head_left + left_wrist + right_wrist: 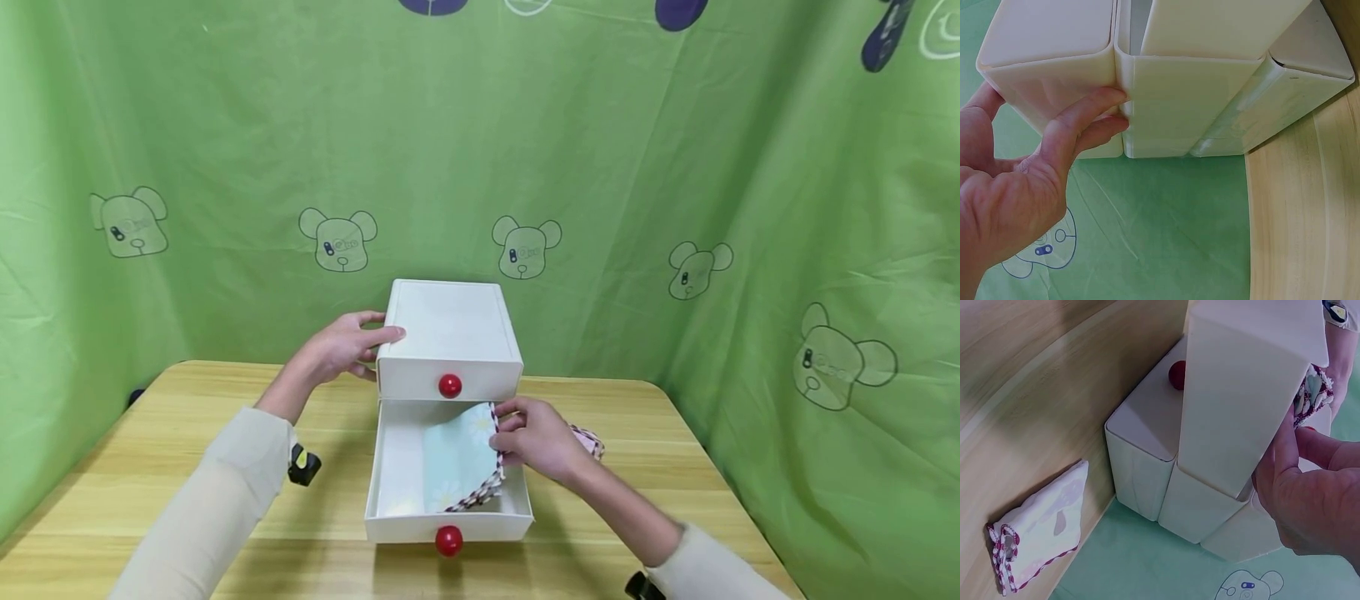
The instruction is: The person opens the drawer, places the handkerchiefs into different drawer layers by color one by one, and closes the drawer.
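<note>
A white drawer cabinet (457,321) with red round knobs stands on the table, its middle drawer (390,454) pulled out. My left hand (341,343) steadies the cabinet at its left side, thumb over the top edge. In the left wrist view two fairly straight fingers (1094,103) press against the side wall. Inside the drawer stands a folded light blue cloth (457,458) with flowers and a braided dark red and white edge. My right hand (542,437) pinches that cloth by its right edge. From the right wrist, the drawer wall hides most of the cloth.
A folded pink and white cloth (1050,515) with a red and white edge lies on the wooden table (622,500) to the right of the cabinet. Below the pulled-out drawer is a closed one with a red knob (1177,375). A green curtain (435,167) hangs behind.
</note>
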A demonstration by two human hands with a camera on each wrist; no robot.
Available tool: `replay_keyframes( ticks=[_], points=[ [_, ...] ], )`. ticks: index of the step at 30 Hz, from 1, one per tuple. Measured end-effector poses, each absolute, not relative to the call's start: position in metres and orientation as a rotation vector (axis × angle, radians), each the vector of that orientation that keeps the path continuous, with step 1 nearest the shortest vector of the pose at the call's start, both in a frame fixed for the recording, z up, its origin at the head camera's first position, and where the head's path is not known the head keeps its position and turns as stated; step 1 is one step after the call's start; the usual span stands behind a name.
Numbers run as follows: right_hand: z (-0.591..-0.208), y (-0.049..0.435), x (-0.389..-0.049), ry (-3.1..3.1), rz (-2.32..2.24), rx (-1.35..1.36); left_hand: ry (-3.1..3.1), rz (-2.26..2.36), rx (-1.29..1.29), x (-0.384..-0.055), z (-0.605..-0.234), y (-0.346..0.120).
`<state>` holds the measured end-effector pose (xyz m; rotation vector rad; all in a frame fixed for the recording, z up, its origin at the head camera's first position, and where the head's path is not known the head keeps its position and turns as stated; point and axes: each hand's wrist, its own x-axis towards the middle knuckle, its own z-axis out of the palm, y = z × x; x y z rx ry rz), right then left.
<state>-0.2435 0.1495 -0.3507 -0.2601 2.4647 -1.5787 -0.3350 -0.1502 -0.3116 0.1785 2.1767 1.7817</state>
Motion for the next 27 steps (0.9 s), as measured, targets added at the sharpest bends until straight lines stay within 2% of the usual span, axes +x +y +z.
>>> replay_keyframes(
  ticks=[27],
  points=[
    [-0.358,0.132,-0.250,2.568,-1.501,-0.337,2.165,1.800,0.179,-0.334,-0.312,-0.150]
  ],
)
